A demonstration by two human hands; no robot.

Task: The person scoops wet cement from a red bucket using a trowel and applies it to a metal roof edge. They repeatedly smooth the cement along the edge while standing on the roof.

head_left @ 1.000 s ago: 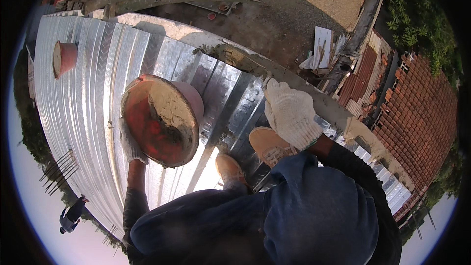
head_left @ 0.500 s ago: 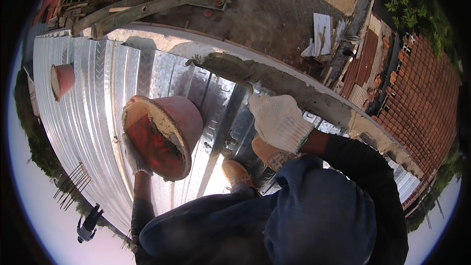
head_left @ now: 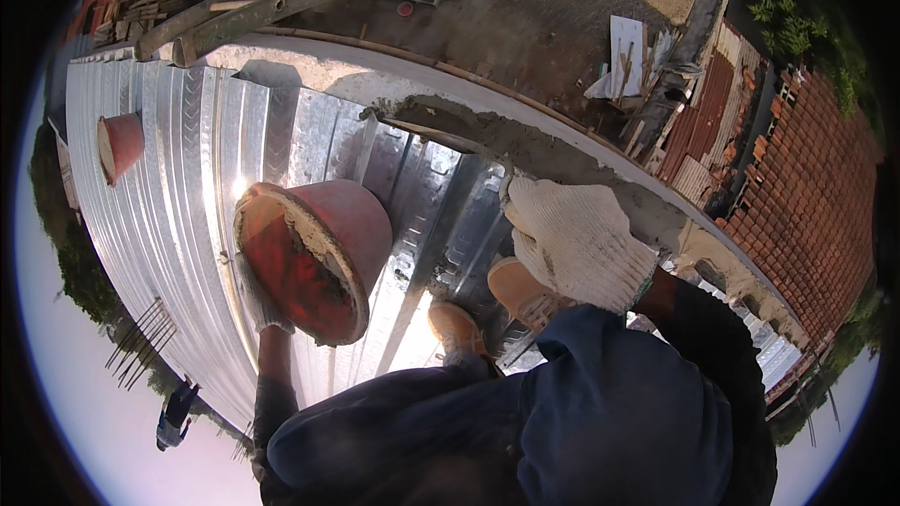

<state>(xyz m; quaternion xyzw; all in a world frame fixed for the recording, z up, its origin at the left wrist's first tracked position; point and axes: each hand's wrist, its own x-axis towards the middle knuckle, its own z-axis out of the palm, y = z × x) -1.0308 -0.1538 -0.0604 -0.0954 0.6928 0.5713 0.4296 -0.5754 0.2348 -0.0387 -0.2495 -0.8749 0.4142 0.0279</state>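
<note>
My left hand [head_left: 254,296], in a pale work glove, grips the rim of a red bucket [head_left: 349,225] tipped on its side. Grey mortar coats the bucket's rim and part of its inner wall. My right hand [head_left: 583,242], in a white knit glove, is closed around a trowel [head_left: 431,134]. Its handle is hidden in my fist, and its thin blade shows nearly edge-on against the wet mortar [head_left: 553,157] along the low wall. Ribbed metal decking [head_left: 323,136] lies under the bucket and my shoes.
A second red bucket [head_left: 122,147] rests on the decking at the far left. Beyond the wall, a curved timber piece [head_left: 281,5] sits above the lower ground. Tiled roofing [head_left: 797,187] lies to the right. A person [head_left: 175,415] stands at the lower left, near upright rods [head_left: 141,345].
My right hand has moved right and slightly nearer, drawing the trowel along the wall's edge. More of the blade shows now. My left hand and the bucket have barely moved.
</note>
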